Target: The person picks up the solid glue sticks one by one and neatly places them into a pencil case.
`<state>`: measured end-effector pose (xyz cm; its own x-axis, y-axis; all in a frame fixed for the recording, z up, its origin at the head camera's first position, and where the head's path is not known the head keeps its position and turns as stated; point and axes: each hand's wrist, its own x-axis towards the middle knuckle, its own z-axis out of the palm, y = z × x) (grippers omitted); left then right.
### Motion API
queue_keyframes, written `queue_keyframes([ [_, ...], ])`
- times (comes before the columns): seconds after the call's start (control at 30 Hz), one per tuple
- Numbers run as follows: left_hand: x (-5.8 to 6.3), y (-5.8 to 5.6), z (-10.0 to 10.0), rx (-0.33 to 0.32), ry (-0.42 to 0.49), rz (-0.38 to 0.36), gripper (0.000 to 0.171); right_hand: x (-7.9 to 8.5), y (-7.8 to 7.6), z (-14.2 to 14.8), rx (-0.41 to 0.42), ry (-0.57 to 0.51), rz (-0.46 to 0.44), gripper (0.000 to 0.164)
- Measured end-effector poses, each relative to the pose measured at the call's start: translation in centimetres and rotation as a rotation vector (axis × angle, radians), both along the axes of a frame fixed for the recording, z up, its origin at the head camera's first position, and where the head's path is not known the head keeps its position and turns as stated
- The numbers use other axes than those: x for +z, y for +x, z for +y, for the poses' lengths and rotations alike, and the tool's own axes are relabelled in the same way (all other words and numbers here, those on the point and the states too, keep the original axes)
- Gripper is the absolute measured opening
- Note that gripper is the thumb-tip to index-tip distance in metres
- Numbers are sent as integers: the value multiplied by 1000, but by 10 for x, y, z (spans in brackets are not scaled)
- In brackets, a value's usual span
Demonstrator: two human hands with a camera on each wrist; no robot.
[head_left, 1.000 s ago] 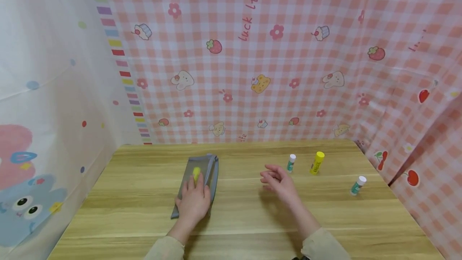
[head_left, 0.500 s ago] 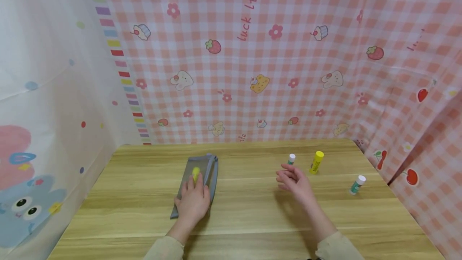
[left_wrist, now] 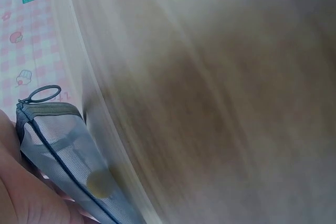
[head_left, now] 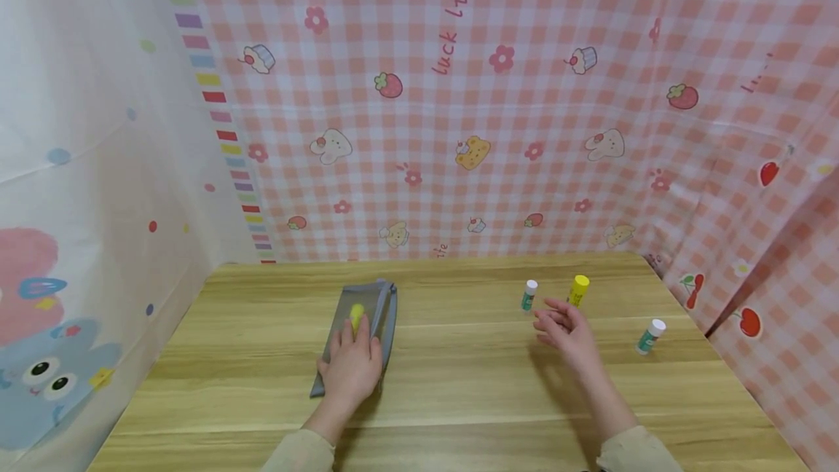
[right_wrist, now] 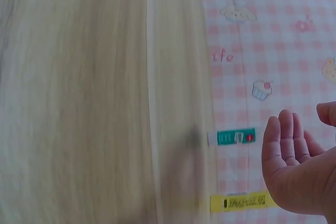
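Note:
A grey mesh zipper pouch (head_left: 387,326) lies on the table at left, its zipper pull ring (left_wrist: 46,93) showing in the left wrist view. Through the mesh shows a yellow stick-shaped thing (head_left: 356,315). My left hand (head_left: 352,370) rests on the pouch with fingers laid along it, partly covering the yellow thing. My right hand (head_left: 572,337) is held over the table with loosely bent fingers and nothing in them. Just beyond it stand a green glue stick with a white cap (head_left: 529,296) and a yellow glue stick (head_left: 578,290), the latter's lower part hidden by the fingers.
Another green, white-capped glue stick (head_left: 651,336) stands farther right, near the right edge of the wooden table (head_left: 452,392). A pink checked cloth (head_left: 432,122) hangs behind the table, and a white printed cloth (head_left: 131,166) hangs along the left side.
My right hand has moved rightward, passing in front of the nearer green glue stick to a place in front of the yellow one. The left hand and the pouch have stayed put.

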<state>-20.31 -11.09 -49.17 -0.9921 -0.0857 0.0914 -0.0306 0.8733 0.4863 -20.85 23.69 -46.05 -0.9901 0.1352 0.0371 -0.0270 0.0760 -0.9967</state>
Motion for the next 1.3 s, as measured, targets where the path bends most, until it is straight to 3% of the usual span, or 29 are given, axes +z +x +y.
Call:
queue_keyframes([
  [0.77,-1,0,0,4,14,19,52,-13,-14,43,-342,56,27,44],
  [1.3,0,1,1,2,21,14,52,-20,-30,59,-424,109,17,49],
])
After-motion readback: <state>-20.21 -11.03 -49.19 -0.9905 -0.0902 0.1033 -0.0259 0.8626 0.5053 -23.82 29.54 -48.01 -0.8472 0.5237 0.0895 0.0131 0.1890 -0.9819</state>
